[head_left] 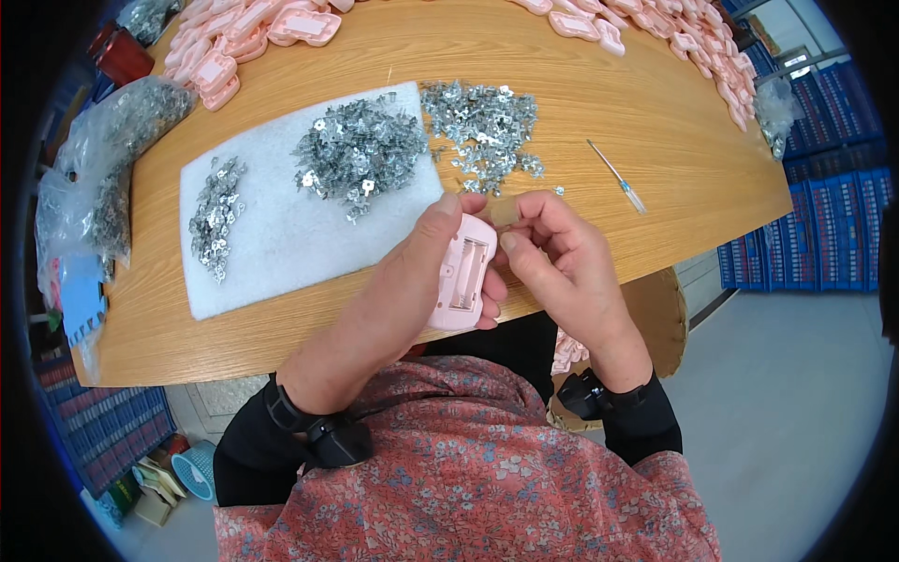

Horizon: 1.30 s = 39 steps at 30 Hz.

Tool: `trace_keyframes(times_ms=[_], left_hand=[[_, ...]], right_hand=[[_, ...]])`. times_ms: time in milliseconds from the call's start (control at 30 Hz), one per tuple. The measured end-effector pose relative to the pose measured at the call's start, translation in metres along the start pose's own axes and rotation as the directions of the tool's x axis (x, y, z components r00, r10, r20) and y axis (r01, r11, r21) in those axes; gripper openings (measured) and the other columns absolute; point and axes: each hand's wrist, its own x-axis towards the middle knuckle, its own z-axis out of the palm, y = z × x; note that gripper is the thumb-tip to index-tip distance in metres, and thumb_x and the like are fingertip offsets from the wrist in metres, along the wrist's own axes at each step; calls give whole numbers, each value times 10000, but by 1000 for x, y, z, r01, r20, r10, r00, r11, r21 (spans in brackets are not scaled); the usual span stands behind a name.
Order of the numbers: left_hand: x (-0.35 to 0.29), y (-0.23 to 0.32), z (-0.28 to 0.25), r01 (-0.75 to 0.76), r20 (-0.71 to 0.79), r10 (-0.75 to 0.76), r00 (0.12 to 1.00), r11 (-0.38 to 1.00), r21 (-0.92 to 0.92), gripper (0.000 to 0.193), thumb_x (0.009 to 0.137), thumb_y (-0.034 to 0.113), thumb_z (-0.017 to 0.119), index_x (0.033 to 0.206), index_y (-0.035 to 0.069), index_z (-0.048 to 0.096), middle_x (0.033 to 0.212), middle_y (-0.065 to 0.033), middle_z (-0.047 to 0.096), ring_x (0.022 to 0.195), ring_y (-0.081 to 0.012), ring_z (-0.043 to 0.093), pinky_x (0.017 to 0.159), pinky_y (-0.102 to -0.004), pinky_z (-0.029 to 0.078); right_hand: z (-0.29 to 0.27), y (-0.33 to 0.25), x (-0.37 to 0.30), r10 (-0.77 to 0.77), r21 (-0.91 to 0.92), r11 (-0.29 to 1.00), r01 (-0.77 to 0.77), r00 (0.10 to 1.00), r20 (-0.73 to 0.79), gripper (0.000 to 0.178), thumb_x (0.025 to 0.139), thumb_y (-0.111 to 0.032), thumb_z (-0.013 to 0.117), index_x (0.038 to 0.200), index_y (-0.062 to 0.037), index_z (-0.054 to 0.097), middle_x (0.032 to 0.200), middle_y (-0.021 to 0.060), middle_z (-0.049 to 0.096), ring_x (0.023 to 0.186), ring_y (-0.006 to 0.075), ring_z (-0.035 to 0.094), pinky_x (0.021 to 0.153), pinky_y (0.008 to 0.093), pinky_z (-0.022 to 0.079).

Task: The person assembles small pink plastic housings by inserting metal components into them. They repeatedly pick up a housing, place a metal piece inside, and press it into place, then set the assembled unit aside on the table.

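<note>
My left hand (398, 281) is closed around a pale pink plastic housing (449, 286), tilted so that its rectangular battery compartment faces up. Thin metal shows along the compartment's ends. Close to the housing's upper right edge, my right hand (576, 281) has thumb and forefinger pinched together; whatever lies between them is too small and hidden to make out. Beyond my hands, a white foam sheet (281, 248) carries a large pile of small silvery metal contact pieces (361, 150) and a smaller cluster of them (217, 220). Another heap of metal pieces (482, 131) lies directly on the wood beside the sheet.
A thin screwdriver (616, 176) lies on the wooden table (693, 201) at the right. Pink housings are heaped at the far left (304, 26) and far right (688, 42). Plastic bags of metal pieces (103, 164) line the left edge. A cardboard box (660, 323) stands below the table.
</note>
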Motion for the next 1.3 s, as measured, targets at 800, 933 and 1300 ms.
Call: trace_keyframes(times_ms=[800,933,1300], left_hand=[[3,4,-7,64,5,-64,998,998,1,631,1074,505,256,1496,45,345,803,-121,653,634,-237,675,589,-367,592],[3,3,-8,57,11,-56,998,998,-14,620,1072,507,270,1484,52,361,801,-115,653,622,-234,671,589,-370,593],[6,-3,-5,87,-27,-86,996,996,15,563,1066,521,302,1402,98,461,862,-125,682,648,-244,699,587,-368,610]], right_hand=[[8,-7,3,-142,-255,957,138,990,4,172,886,-51,695,1041,-16,629,835,44,640,732,84,630,633,250,503],[7,-12,2,-208,-385,903,191,978,-1,201,845,-24,713,1024,-13,622,895,86,655,762,174,665,658,293,532],[12,-2,1,-419,-519,755,400,904,87,305,738,51,722,1005,-21,592,922,114,671,795,305,650,713,388,540]])
